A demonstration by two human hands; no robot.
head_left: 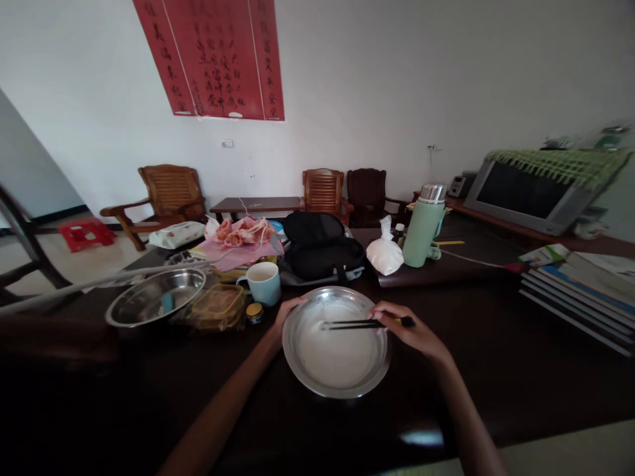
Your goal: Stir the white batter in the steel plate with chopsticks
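A round metal basin stands on the dark table in front of me, with a whitish liquid in it. My left hand grips the basin's rim at its upper left; some of its fingers are hidden behind the metal. Over the basin's right side, my right hand is closed round a pair of dark chopsticks. Their tips point left and reach the whitish liquid near the middle of the basin.
Left of the basin are a light blue mug, a small yellow-lidded jar, a plastic food box and another metal basin. Behind lie a black bag, a tied bag of white powder and a green thermos. Books are stacked right.
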